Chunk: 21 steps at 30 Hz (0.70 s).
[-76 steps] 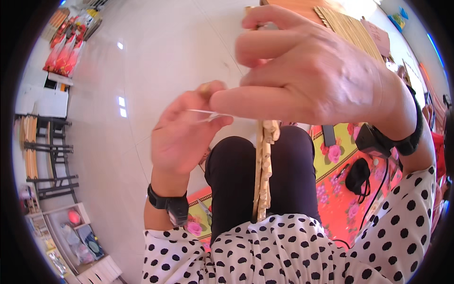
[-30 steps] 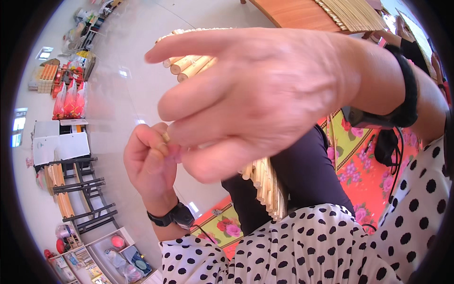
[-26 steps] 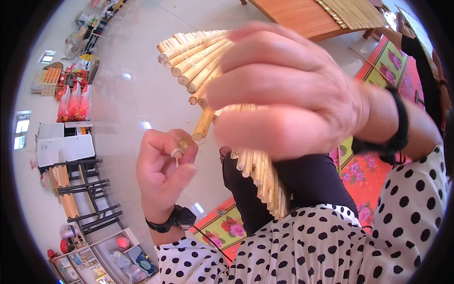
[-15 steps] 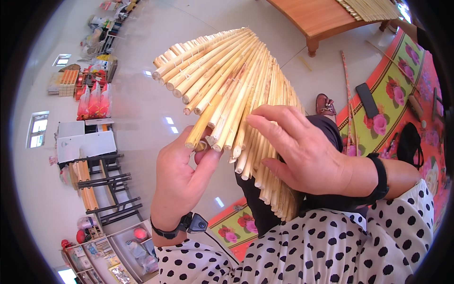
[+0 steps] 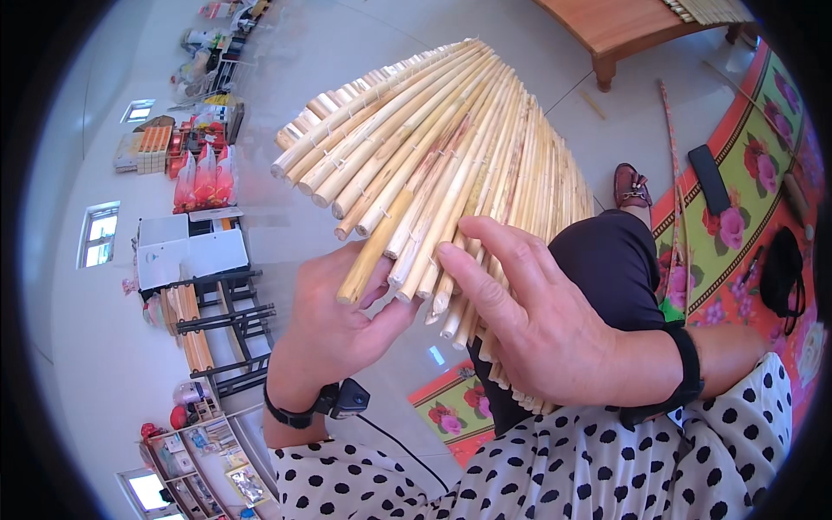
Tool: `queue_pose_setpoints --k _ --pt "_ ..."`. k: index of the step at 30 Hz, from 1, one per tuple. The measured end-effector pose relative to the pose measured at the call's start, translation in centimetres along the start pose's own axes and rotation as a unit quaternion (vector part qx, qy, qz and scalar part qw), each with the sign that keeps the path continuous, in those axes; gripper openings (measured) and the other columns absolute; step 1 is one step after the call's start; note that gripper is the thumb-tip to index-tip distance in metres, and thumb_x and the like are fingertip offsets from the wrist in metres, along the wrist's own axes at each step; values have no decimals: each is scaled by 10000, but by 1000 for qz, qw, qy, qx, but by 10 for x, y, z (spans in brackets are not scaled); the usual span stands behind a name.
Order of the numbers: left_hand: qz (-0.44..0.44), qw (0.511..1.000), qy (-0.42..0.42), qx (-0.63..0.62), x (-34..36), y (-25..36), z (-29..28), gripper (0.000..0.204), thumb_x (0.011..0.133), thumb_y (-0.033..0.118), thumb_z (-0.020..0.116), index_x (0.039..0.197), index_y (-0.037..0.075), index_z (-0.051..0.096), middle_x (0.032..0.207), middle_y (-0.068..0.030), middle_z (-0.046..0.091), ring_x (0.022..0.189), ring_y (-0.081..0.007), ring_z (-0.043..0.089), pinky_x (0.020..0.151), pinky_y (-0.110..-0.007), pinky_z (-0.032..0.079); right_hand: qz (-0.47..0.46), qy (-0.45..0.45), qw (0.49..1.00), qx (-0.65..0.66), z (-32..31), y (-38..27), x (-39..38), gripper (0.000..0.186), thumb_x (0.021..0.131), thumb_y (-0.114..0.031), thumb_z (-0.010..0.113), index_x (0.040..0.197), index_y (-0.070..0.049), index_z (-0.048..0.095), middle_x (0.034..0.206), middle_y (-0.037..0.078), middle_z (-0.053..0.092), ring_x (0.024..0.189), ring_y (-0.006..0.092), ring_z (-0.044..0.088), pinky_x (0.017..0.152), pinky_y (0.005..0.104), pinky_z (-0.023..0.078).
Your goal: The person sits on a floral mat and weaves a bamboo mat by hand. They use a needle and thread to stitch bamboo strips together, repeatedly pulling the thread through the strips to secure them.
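A fan-shaped mat of pale reed sticks, tied with white string, rises from my lap over my dark-trousered knee. My left hand is curled under the near left stick ends, gripping them; some of its fingertips are hidden behind the reeds. My right hand lies over the lower right of the mat, fingers apart, their tips touching the sticks. Both wrists wear black straps.
A floral mat at the right holds a dark phone, thin strips and a black pouch. A wooden table stands ahead. At the left are stacked folding stools, shelves and bagged goods.
My hands have dropped from working closely with string to the sticks, uncovering the fanned mat. Since half a second ago, my right hand has shifted slightly down and the view has turned slightly.
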<state>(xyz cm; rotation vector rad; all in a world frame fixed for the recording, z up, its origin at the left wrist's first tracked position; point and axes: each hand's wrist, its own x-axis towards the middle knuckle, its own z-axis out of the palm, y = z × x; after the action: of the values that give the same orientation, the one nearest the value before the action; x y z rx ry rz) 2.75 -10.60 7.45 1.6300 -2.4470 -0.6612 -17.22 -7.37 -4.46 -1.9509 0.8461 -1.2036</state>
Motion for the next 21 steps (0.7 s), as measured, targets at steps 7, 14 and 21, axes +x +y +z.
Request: queue_pose_setpoints --k 7,14,21 --pt "157 984 -26 75 11 -19 -11 218 648 39 736 808 7 592 725 -118 582 630 -346 602 558 -396 487 -4 -22 999 -26 -2 1 2 805 663 68 663 1435 33 437 1397 278 430 1220 455 504 1038 499 454" --pt "-52 993 -26 -99 0 -9 0 270 720 121 786 920 -6 655 745 -68 593 604 -180 568 556 -316 453 -7 -43 999 -30 -5 0 2 789 691 37 657 1444 55 423 1413 280 438 1240 439 488 1073 492 421" --pt "-71 968 -15 -239 -18 -21 10 544 719 188 810 1146 -52 574 872 -11 499 715 -106 447 627 -252 405 1 -62 996 -71 6 -7 -3 784 744 -34 669 1475 46 397 1473 277 395 1318 420 430 1109 498 368"
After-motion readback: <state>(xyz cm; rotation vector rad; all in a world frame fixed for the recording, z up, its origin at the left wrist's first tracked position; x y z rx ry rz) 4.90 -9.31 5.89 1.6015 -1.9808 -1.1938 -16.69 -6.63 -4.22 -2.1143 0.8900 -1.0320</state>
